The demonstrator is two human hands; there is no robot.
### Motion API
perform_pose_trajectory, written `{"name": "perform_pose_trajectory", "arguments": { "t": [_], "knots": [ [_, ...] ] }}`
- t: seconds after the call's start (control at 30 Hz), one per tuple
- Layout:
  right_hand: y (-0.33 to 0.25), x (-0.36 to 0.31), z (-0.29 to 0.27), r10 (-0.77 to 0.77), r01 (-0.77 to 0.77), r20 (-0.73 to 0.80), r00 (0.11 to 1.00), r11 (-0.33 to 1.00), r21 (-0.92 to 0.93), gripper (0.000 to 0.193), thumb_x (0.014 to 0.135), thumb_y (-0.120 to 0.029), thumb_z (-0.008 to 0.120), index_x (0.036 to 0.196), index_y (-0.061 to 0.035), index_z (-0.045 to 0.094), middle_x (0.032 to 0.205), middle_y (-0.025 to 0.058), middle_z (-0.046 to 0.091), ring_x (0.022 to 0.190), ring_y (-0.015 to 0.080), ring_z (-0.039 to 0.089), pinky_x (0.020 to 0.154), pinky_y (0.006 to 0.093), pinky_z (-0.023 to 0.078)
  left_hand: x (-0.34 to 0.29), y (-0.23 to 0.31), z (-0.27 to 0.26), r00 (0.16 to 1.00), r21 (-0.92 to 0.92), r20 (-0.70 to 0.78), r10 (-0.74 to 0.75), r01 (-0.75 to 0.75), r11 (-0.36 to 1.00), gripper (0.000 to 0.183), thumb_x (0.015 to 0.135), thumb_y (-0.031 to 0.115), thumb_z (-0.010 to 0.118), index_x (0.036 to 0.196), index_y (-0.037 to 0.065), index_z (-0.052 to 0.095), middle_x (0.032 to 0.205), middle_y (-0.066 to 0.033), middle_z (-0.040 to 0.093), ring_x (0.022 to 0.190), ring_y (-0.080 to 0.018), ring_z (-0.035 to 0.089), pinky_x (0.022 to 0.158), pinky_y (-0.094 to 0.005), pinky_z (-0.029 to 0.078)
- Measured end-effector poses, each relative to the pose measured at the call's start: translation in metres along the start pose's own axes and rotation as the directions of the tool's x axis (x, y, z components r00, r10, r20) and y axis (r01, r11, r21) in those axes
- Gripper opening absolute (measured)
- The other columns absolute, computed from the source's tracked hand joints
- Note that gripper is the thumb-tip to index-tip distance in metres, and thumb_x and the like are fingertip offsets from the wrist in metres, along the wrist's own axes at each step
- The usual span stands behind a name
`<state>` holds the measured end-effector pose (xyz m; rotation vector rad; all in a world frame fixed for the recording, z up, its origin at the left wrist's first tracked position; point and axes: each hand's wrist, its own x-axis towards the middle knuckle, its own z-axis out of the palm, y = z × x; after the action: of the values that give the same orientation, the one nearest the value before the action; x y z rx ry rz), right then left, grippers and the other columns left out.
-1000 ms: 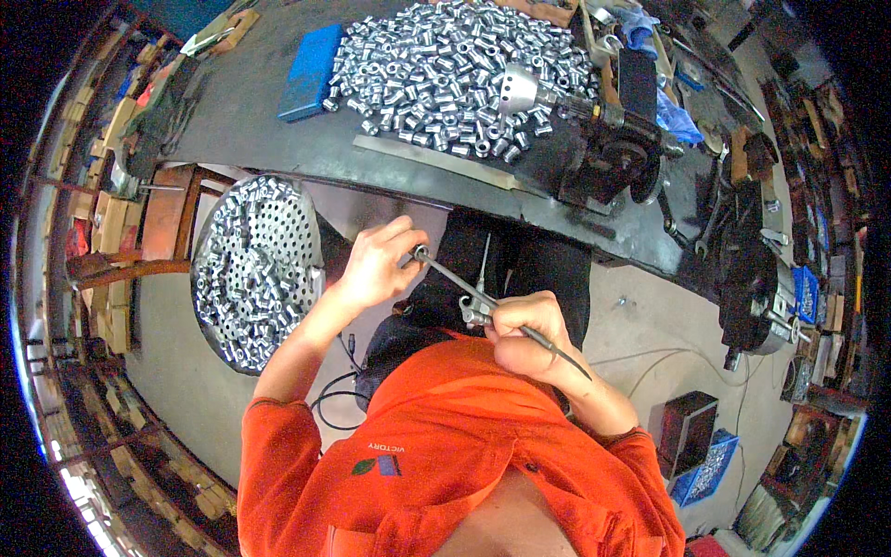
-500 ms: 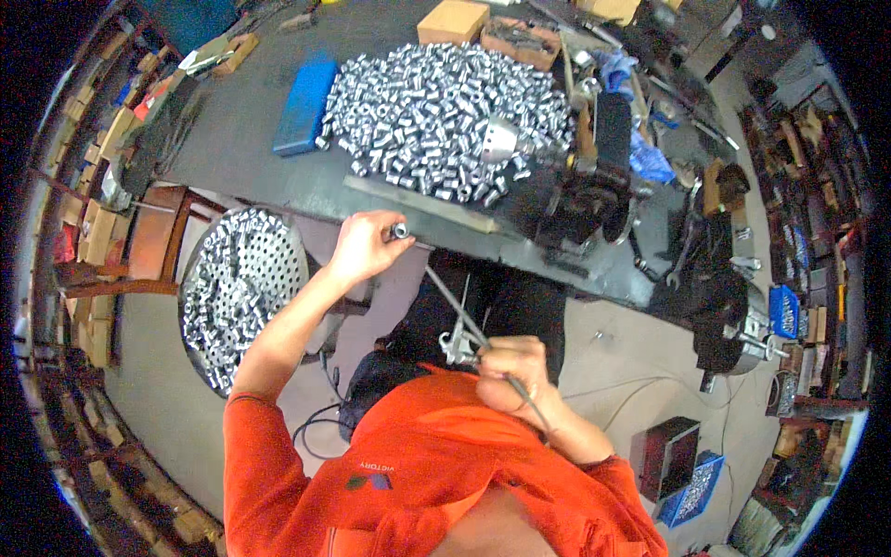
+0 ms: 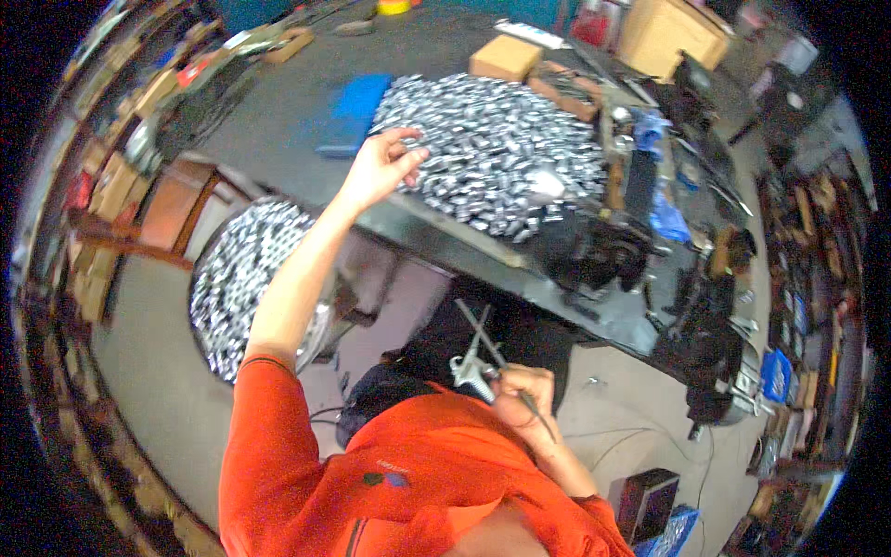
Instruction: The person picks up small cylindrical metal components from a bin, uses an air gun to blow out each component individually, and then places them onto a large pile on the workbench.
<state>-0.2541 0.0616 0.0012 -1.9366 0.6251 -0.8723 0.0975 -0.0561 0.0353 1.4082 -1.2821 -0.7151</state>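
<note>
At the left edge of a heaped pile of small shiny metal sleeves (image 3: 492, 153) on the bench, my left hand (image 3: 382, 167) reaches out with its fingers apart. No sleeve shows between them, though the picture is blurred there. Close to my body, my right hand (image 3: 524, 399) is closed around a silver air blow gun (image 3: 471, 376) and a long thin metal rod (image 3: 492, 348). The rod slants across the gun, one end sticking out past my wrist.
A round perforated tray (image 3: 206, 320) of more sleeves stands low at left. On the dark bench (image 3: 278, 116) are a blue bin (image 3: 357, 116), a wooden block (image 3: 506, 58) and a dark machine fixture (image 3: 603, 251). Shelves line both sides.
My left hand has moved up and forward to the pile; the sleeve it held no longer shows. My right hand keeps the blow gun and rod near my body. The view has shifted.
</note>
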Motion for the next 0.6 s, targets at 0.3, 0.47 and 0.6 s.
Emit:
{"name": "perform_pose_trajectory", "arguments": {
  "t": [0.3,0.47,0.6],
  "knots": [
    [-0.005,0.017,0.018,0.032,-0.034,0.045,0.998,0.998,0.049,0.032,0.058,0.005,0.058,0.053,-0.0048,0.029,0.049,0.0057,0.033,0.041,0.0180,0.034,0.041,0.0290,0.025,-0.182,-0.100,-0.179,0.901,0.605,-0.334,-0.276,0.430,0.671,0.034,0.068,0.007,0.057,0.101,0.002,0.065,0.063,-0.0114,0.063,0.056,-0.0205,0.061,0.057,-0.0316,0.049],
    [0.002,0.014,0.015,0.019,-0.019,0.062,0.998,1.000,0.004,0.028,0.059,-0.007,0.060,0.054,-0.0047,0.033,0.051,0.0043,0.036,0.045,0.0160,0.038,0.044,0.0293,0.028,-0.193,-0.110,-0.178,0.899,0.779,-0.388,-0.205,0.438,0.449,0.034,0.071,0.018,0.063,0.103,0.005,0.064,0.076,-0.0148,0.066,0.069,-0.0268,0.065,0.067,-0.0385,0.050],
    [-0.010,0.010,0.012,0.041,-0.039,-0.032,0.999,0.999,0.035,0.036,0.056,0.014,0.057,0.053,-0.0046,0.026,0.050,0.0054,0.031,0.042,0.0154,0.031,0.042,0.0272,0.024,-0.188,-0.122,-0.194,0.830,0.779,-0.534,-0.158,0.556,0.289,0.032,0.074,0.028,0.066,0.098,0.008,0.064,0.092,-0.0176,0.065,0.088,-0.0341,0.063,0.077,-0.0443,0.050]
  ]
}}
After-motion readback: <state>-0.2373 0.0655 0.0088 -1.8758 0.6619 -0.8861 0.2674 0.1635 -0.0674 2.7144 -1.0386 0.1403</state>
